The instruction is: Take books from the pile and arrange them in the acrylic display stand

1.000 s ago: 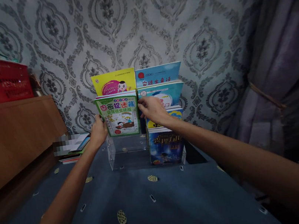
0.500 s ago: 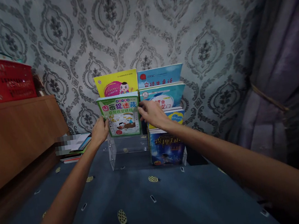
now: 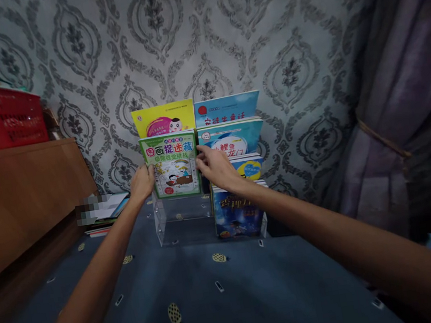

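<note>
A green-bordered book (image 3: 174,173) is held upright between the two hands, its cover turned toward the camera. The book's left edge is gripped by the left hand (image 3: 141,183), whose fingers are bent in at the margin at about the middle of the cover's height. The opposite edge is pinched by the right hand (image 3: 219,169), with the index finger stretched toward the upper part of the edge and the thumb set lower. The far fingers of both hands are partly hidden.

The left forearm (image 3: 101,265) is slanted up from the lower left corner. The right forearm (image 3: 308,212) is brought in from the lower right and passed across a dark blue book (image 3: 242,219) and a blue-and-yellow book (image 3: 251,169).

The green-bordered book is placed in the left column of a clear stand (image 3: 186,233), before a yellow book (image 3: 160,117). Whether its lower edge is borne by the stand cannot be told. The stand is set on a blue patterned cloth (image 3: 192,278).
</note>
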{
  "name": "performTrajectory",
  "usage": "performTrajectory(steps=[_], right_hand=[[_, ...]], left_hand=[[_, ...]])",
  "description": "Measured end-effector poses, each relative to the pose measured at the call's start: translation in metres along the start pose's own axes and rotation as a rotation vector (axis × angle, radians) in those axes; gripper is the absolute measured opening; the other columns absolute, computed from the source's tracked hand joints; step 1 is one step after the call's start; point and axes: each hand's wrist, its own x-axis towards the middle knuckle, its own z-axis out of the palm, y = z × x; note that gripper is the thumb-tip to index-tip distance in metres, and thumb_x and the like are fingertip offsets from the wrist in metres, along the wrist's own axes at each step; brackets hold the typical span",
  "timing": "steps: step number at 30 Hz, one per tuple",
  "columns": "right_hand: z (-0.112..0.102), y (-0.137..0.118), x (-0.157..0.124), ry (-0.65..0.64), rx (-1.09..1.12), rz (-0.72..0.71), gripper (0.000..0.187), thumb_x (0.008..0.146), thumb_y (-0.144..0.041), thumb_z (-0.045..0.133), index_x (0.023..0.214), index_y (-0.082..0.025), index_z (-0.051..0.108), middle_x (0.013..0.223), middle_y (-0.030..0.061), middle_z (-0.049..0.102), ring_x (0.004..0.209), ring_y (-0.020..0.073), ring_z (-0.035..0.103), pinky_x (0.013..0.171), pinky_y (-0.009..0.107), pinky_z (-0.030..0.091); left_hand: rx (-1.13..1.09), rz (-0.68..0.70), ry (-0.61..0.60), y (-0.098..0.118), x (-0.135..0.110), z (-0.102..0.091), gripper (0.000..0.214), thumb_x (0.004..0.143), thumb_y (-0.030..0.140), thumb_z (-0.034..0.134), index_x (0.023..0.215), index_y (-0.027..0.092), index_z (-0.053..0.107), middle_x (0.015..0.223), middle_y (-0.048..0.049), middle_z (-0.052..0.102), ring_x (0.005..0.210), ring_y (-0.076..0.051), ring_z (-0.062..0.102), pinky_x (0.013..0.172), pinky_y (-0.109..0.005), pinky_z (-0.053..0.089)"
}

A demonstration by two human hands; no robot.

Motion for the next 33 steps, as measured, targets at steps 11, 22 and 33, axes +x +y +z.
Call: performTrajectory(steps=[11, 22, 33], right_hand=[[0.016, 0.011, 0.002, 0.010, 0.010, -0.137, 0.057, 0.089, -0.016, 0.045, 0.146, -0.010, 0.040, 0.114, 0.0187, 0.069, 0.094, 0.0292, 0.069, 0.089, 0.049, 0.056], [0.030, 0.011, 0.011, -0.099, 0.067, -0.088, 0.064, 0.087, -0.013, 0.051, 0.150, -0.015, 0.039, 0.142, 0.0193, 0.060, 0.127, 0.0351, 0.061, 0.104, 0.056, 0.054], [0.031, 0.013, 0.010, -0.133, 0.083, -0.058, 0.057, 0.090, -0.013, 0.050, 0.146, -0.011, 0.043, 0.144, 0.0196, 0.057, 0.130, 0.0322, 0.060, 0.107, 0.051, 0.054]], left_hand=[[0.007, 0.010, 0.011, 0.003, 0.000, 0.001, 0.039, 0.103, 0.033, 0.029, 0.104, 0.015, 0.064, 0.111, -0.0205, 0.070, 0.112, -0.032, 0.065, 0.095, -0.039, 0.047], [-0.075, 0.016, 0.009, -0.003, 0.005, -0.006, 0.030, 0.100, 0.037, 0.036, 0.100, 0.020, 0.061, 0.102, -0.0134, 0.070, 0.103, -0.029, 0.064, 0.087, -0.037, 0.047], [-0.155, -0.006, -0.061, -0.009, 0.023, -0.010, 0.033, 0.097, 0.035, 0.039, 0.085, 0.018, 0.064, 0.093, -0.0100, 0.072, 0.092, -0.025, 0.064, 0.083, -0.033, 0.046]])
